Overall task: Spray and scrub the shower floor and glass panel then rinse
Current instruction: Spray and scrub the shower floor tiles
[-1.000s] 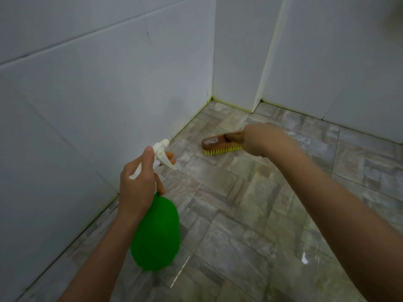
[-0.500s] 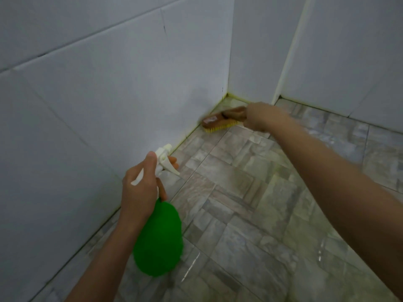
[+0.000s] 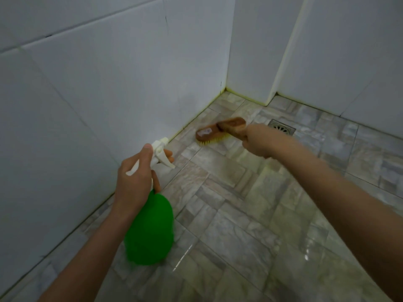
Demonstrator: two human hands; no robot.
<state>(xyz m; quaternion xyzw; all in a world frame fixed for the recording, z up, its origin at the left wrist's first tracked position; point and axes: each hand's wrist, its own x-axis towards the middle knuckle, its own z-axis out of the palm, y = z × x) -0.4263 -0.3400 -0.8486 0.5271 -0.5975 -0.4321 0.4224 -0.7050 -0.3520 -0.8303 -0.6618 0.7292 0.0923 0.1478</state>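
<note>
I'm looking into the corner of a tiled shower in a bathroom. Large white wall tiles (image 3: 109,83) meet a wet, glossy floor (image 3: 239,214) of grey stone-look tiles. A metal drain (image 3: 281,127) is set into it near the corner.

The tiled wall (image 3: 98,94) is closing off the left edge of the floor (image 3: 229,225), with the scrub brush (image 3: 209,134) and spray bottle (image 3: 150,232) crowding it. The middle and right side (drain (image 3: 282,127) aside) are lying open.
</note>
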